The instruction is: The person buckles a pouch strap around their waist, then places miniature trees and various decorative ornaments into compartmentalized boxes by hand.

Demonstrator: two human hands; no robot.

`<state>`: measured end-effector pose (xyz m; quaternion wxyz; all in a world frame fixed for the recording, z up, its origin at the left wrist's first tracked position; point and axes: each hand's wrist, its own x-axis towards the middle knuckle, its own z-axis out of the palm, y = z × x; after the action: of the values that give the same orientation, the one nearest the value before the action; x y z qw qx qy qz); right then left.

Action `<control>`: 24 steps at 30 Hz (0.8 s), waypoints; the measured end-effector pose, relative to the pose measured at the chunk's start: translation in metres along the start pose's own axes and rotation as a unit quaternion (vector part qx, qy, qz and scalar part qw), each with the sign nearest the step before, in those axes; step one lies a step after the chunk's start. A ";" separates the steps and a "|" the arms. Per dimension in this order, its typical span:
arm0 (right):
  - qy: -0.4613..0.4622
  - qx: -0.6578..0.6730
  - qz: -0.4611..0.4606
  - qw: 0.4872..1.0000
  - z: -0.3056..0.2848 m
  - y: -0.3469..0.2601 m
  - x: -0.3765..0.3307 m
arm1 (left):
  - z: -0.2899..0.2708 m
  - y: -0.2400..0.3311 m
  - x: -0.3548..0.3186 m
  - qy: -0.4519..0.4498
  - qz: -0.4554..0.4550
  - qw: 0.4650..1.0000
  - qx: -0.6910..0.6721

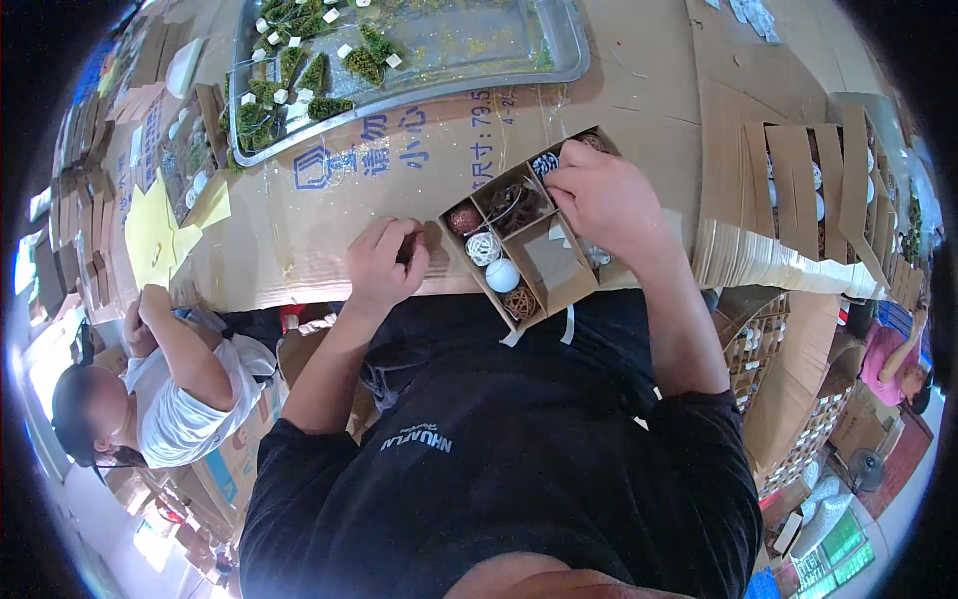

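Observation:
A small brown cardboard box [561, 270] with several compartments lies on the cardboard-covered table [639, 60] in front of me. It holds a white string ball [483, 248], a plain white ball [502, 276], a brown wicker ball [520, 301] and a reddish ball [464, 220]. My right hand [604, 200] rests over the box's far right compartments, fingers curled at a dark patterned ball [545, 166]. My left hand [387, 262] sits just left of the box, fingers closed around something small and dark that I cannot make out.
A metal tray [519, 60] of green moss pieces with white tags lies at the far side. Stacked cardboard box inserts [798, 200] stand at the right. Yellow paper [155, 235] lies at the left. Another person [170, 389] sits at my lower left.

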<state>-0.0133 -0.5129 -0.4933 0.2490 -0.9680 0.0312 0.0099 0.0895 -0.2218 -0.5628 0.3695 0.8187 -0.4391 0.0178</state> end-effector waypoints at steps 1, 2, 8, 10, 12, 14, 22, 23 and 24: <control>-0.014 0.002 -0.011 1.000 -0.001 0.000 0.001 | -0.001 0.000 0.000 -0.004 0.001 1.000 -0.006; -0.028 0.003 -0.023 0.999 -0.002 0.001 0.002 | -0.001 -0.001 -0.001 -0.008 0.002 1.000 -0.011; -0.018 0.049 0.005 0.999 0.003 0.000 0.002 | 0.000 0.001 -0.002 -0.010 -0.009 1.000 0.000; -0.025 0.042 0.015 0.999 0.002 -0.001 0.007 | 0.001 0.001 0.001 -0.003 -0.003 1.000 0.005; -0.032 0.038 0.028 0.998 0.004 0.000 0.012 | 0.001 0.001 0.002 0.001 0.004 1.000 0.010; -0.040 0.020 0.039 0.998 0.006 -0.001 0.016 | 0.001 0.001 0.002 0.000 0.008 1.000 0.010; -0.014 0.032 0.012 0.999 0.011 -0.004 0.009 | 0.002 0.000 0.001 0.008 0.006 1.000 0.007; -0.006 0.054 0.012 0.998 0.012 -0.004 0.008 | 0.002 -0.001 0.001 0.009 0.008 1.000 0.004; -0.007 0.055 0.013 0.998 0.012 -0.004 0.008 | 0.003 -0.001 0.000 0.009 0.007 1.000 0.004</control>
<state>-0.0055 -0.5035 -0.5023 0.3016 -0.9523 0.0424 0.0182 0.0896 -0.2236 -0.5652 0.3700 0.8170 -0.4413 0.0292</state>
